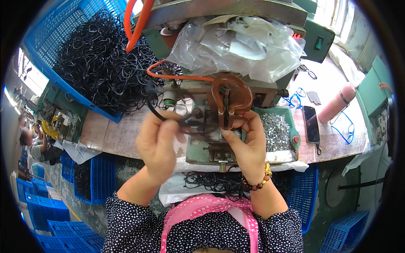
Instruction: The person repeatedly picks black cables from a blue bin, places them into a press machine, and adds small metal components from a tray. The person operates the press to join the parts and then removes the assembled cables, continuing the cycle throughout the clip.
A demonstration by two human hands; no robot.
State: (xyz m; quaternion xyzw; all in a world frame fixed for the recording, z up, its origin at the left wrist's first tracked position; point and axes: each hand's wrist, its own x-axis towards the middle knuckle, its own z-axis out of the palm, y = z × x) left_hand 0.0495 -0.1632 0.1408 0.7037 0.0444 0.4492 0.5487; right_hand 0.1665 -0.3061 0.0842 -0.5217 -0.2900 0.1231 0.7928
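My left hand [158,143], smeared by motion, is closed on a thin black cord [155,110] that curves up from its fingers, left of the press tooling. The fingers of my right hand [249,145] are pinched together at the lower end of the dark vertical jaws [227,114]. What lies between them is too small and covered to make out. A brown, horseshoe-shaped guard [249,95] surrounds the jaws above my right fingertips. Beside that hand, a green tray [294,137] holds a heap of small shiny metal pieces [275,130].
A blue basket [78,90] at the far left is heaped with black cords [114,63]. Crumpled clear plastic [236,46] covers the machine front. At right lie a phone [311,124], a pink bottle [337,103] and blue glasses [346,134]. More black cords [215,181] hang below the table edge.
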